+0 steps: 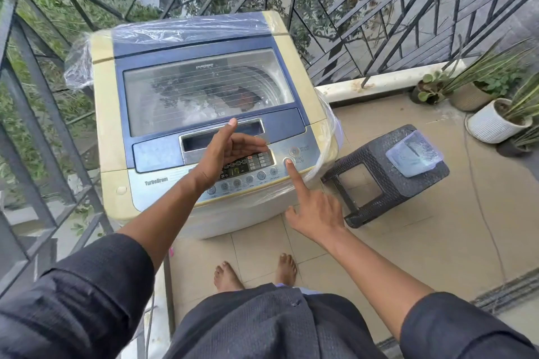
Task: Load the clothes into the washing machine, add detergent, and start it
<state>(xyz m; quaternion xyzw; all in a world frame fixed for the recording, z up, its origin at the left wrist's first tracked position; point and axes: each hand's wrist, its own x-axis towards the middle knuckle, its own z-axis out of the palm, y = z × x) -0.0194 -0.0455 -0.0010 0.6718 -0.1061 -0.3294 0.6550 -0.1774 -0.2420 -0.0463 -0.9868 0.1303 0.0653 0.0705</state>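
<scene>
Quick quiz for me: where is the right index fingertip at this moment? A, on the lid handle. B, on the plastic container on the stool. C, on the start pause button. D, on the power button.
C: the right hand stretches its index finger to the round start/pause button, just below the power button, with the washing machine lid closed.
</scene>
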